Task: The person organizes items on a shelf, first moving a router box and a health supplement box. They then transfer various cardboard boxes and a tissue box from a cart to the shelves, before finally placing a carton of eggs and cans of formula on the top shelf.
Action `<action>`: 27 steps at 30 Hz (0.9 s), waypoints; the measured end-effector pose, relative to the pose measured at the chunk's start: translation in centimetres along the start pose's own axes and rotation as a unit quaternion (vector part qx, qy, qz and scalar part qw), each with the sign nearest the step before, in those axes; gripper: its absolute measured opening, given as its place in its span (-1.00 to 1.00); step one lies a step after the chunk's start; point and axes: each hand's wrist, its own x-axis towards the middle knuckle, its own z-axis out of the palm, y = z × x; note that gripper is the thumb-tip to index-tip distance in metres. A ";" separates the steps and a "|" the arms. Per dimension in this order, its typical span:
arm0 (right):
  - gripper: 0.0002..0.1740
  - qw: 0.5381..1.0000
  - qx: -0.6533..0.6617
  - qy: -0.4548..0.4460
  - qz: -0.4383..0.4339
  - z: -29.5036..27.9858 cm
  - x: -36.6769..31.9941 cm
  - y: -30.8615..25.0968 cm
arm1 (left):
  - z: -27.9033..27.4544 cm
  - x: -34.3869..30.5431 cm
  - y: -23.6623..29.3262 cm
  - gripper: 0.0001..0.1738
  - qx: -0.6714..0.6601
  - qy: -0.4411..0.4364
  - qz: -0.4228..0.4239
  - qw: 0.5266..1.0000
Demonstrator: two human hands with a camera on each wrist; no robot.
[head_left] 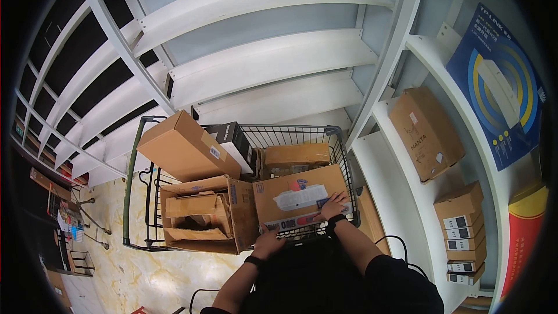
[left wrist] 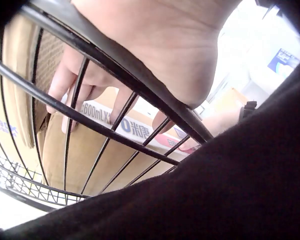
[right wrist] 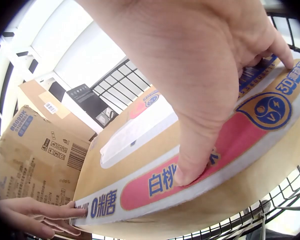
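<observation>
A printed cardboard carton [head_left: 293, 189] lies in a wire shopping cart [head_left: 347, 174], its blue, red and white print facing up. My right hand [head_left: 335, 206] rests spread on the carton's near right part; in the right wrist view its thumb [right wrist: 190, 167] presses the red printed strip. My left hand [head_left: 269, 242] reaches over the cart's near rim, with straight fingers [right wrist: 65, 212] touching the carton's near left corner. Left of that corner stands a torn-open cardboard box [head_left: 241, 215]. The left wrist view shows the left hand's fingers through the cart wires.
A tall brown box [head_left: 174, 145], a black box [head_left: 228, 134] and a taped brown box [head_left: 296, 154] fill the cart's far side. White shelves [head_left: 273, 52] rise behind. On the right shelving are a MANTA box [head_left: 427, 134], stacked small boxes [head_left: 462, 221] and a blue poster [head_left: 494, 87].
</observation>
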 end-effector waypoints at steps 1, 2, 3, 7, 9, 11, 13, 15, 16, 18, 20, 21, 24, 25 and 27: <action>0.59 1.000 0.006 -0.002 0.001 -0.1 -0.1 0.0 | 0.0 0.0 0.0 -0.30 0.000 0.000 0.000 1.000; 0.59 1.000 0.006 -0.002 0.001 0.0 -0.1 0.0 | 0.1 0.0 -0.1 -0.29 0.001 0.002 0.001 1.000; 0.59 1.000 0.011 0.004 0.001 0.1 0.0 0.0 | 0.0 0.0 -0.1 -0.29 0.001 0.003 0.001 1.000; 0.58 1.000 0.012 -0.005 -0.006 -0.3 -0.2 0.1 | -0.1 -0.1 0.1 -0.29 0.002 0.010 0.001 1.000; 0.57 1.000 0.009 -0.005 -0.006 -0.6 -0.5 0.1 | -0.2 -0.1 0.2 -0.29 0.005 0.006 -0.001 1.000; 0.56 1.000 0.006 -0.006 -0.005 -0.5 -0.5 0.1 | -0.4 -0.2 0.3 -0.28 -0.003 -0.001 -0.006 1.000; 0.56 1.000 0.021 0.008 -0.006 -0.1 -0.1 0.2 | -0.6 -0.3 0.4 -0.28 -0.012 -0.008 -0.010 1.000; 0.56 0.999 0.029 0.010 -0.015 0.1 0.0 0.5 | -0.7 -0.3 0.5 -0.28 -0.008 -0.007 -0.013 1.000; 0.56 0.999 0.037 0.011 -0.024 0.1 -0.1 0.6 | -0.6 -0.3 0.5 -0.28 -0.009 -0.007 -0.012 1.000; 0.56 0.998 0.049 0.017 -0.032 0.3 -0.2 0.8 | -0.5 -0.4 0.5 -0.29 0.001 0.004 -0.010 1.000; 0.56 0.997 0.062 0.023 -0.040 0.5 0.0 1.0 | -0.7 -0.4 0.6 -0.30 0.004 0.004 0.000 1.000; 0.56 0.997 0.064 0.021 -0.044 0.4 -0.2 1.0 | -0.8 -0.4 0.7 -0.30 0.007 0.005 0.008 1.000; 0.57 0.997 0.065 0.026 -0.039 0.5 -0.2 1.0 | -0.9 -0.6 0.8 -0.31 0.012 0.007 0.009 1.000; 0.58 0.997 0.063 0.033 -0.032 0.7 -0.1 1.0 | -0.8 -0.5 0.7 -0.31 0.011 0.007 0.010 1.000; 0.59 0.997 0.060 0.030 -0.031 0.7 0.0 1.0 | -0.4 -0.2 0.4 -0.31 0.012 0.014 0.019 1.000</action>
